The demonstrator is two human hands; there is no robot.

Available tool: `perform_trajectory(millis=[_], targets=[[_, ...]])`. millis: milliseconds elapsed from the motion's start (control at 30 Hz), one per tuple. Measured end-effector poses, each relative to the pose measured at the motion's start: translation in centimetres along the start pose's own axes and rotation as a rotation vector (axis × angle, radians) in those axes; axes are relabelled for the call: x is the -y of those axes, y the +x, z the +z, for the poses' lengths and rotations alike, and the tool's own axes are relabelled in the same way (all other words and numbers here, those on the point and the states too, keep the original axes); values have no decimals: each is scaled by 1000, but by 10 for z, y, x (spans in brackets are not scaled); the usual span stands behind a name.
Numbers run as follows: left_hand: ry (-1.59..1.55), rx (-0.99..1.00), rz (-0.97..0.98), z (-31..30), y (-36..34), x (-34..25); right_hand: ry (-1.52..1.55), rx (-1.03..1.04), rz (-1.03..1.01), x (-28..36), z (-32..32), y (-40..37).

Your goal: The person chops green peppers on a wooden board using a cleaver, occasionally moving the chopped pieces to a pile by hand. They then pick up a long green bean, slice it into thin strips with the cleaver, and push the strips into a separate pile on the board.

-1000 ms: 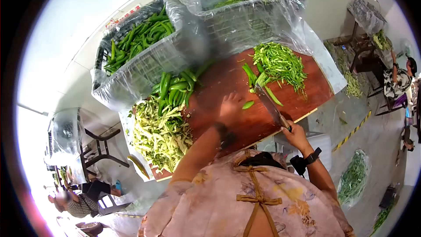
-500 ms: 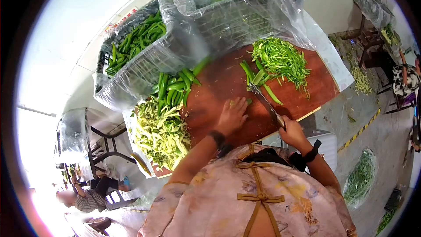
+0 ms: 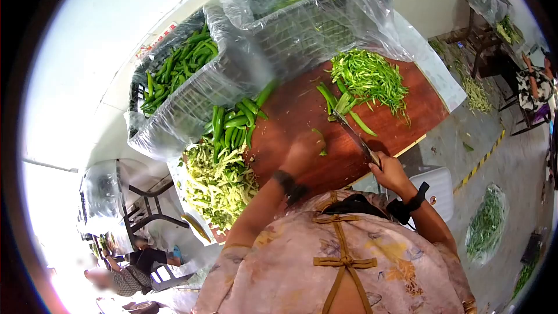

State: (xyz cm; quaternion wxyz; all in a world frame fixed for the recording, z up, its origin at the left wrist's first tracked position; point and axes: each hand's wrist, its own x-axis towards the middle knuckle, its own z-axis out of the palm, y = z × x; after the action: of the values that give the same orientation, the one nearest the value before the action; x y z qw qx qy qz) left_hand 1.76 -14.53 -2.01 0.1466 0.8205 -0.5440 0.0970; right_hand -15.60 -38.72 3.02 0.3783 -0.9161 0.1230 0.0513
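My right hand is wrapped round the handle of a knife, whose blade points up and left over the red-brown board. Motion smears my left hand, so its fingers cannot be made out; it is low over the board. Just right of it is a curved piece of green pepper. Split green pepper pieces lie by the knife's tip. Beside them rises a heap of thin green pepper strips. Whole green peppers lie at the board's left, above a pile of pale pepper cores.
Behind the board stand plastic-lined crates, one full of green peppers, another crate holding some green stuff. A white stool is at my right. A bag of greens lies on the floor. Another person sits at lower left.
My left hand has gone from lying flat with spread fingers to a blur slightly left, uncovering more of the curved pepper piece. The knife stays in my right hand, nearly unmoved.
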Motion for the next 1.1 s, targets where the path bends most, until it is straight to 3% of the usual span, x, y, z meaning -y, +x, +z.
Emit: perform_trajectory(millis=[133, 200, 300, 333, 400, 500, 633, 700, 933, 1000, 1100], targets=[[-162, -104, 25, 11, 12, -1, -59, -52, -37, -2, 7, 4], [-60, 69, -184, 19, 23, -9, -62, -78, -42, 14, 0, 2], [-129, 76, -239, 35, 28, -13, -96, -83, -28, 28, 3, 1], [-142, 85, -239, 40, 24, -15, -101, -92, -27, 34, 5, 1], [-161, -198, -134, 43, 20, -15, -164, -54, -30, 36, 9, 5], [-18, -196, -38, 29, 16, -22, -210, -58, -116, 31, 22, 4], [-103, -154, -138, 28, 12, -28, -264, -74, -79, 27, 33, 7], [-148, -286, -164, 11, 17, -36, -242, -106, -83, 29, 26, 11], [-30, -293, -106, 35, 10, -28, -401, -107, -141, 23, 32, 20], [65, -200, -124, 39, 9, -27, -438, -111, -151, 20, 36, 24], [-41, -246, -121, 42, 9, -27, -487, -98, -184, 22, 35, 25]])
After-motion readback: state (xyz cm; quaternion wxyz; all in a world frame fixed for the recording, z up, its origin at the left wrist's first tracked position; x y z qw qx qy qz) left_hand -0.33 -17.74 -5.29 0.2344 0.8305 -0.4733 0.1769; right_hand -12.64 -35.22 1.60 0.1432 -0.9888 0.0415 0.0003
